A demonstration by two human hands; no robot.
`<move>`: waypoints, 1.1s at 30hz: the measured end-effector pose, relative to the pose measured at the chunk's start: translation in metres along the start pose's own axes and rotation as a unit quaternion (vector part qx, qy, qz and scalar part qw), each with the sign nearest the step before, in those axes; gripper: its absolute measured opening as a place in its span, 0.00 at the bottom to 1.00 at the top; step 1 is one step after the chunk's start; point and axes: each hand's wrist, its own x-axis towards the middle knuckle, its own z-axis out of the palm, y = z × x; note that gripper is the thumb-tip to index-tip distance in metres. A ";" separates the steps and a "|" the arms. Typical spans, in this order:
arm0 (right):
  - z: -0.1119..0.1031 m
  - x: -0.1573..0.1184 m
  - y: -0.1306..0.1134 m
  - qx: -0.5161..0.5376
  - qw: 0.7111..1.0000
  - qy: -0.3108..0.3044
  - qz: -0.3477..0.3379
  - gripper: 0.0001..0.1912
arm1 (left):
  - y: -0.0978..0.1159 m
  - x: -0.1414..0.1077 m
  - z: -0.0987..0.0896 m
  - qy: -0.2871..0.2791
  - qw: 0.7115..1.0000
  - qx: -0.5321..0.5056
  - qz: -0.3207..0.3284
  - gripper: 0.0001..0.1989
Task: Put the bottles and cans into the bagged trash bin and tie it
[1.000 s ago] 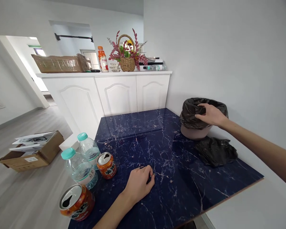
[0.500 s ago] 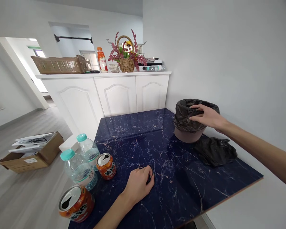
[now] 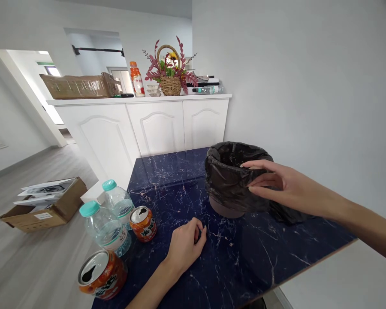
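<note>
A small trash bin (image 3: 223, 209) lined with a black plastic bag (image 3: 223, 182) stands on the dark blue marbled table (image 3: 167, 176). My right hand (image 3: 276, 184) pinches its near right rim, fingers over the lip and thumb against the outer side of the bag. Loosely curled, my left hand (image 3: 187, 242) rests on the table with nothing visible in it. To its left stand an orange drink can (image 3: 143, 225), a second, nearer orange can (image 3: 103, 274), and two clear plastic bottles with teal caps, the front bottle (image 3: 106, 229) and the rear bottle (image 3: 119, 201). Both cans have opened tops.
Behind the right hand lies a crumpled black plastic bag (image 3: 289, 214). A white cabinet (image 3: 161, 124) borders the table's far edge, carrying a flower basket (image 3: 170, 86), an orange-capped bottle (image 3: 137, 79) and a cardboard box (image 3: 77, 87). An open carton (image 3: 51, 210) sits on the floor at left.
The bin has moved left and toward me along with my right hand. My left hand, the cans and the bottles have stayed practically in place.
</note>
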 end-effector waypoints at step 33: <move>0.107 -0.074 -0.114 -0.153 0.886 0.255 -0.356 0.16 | -0.024 0.011 0.010 0.150 0.927 -0.292 -0.181 0.18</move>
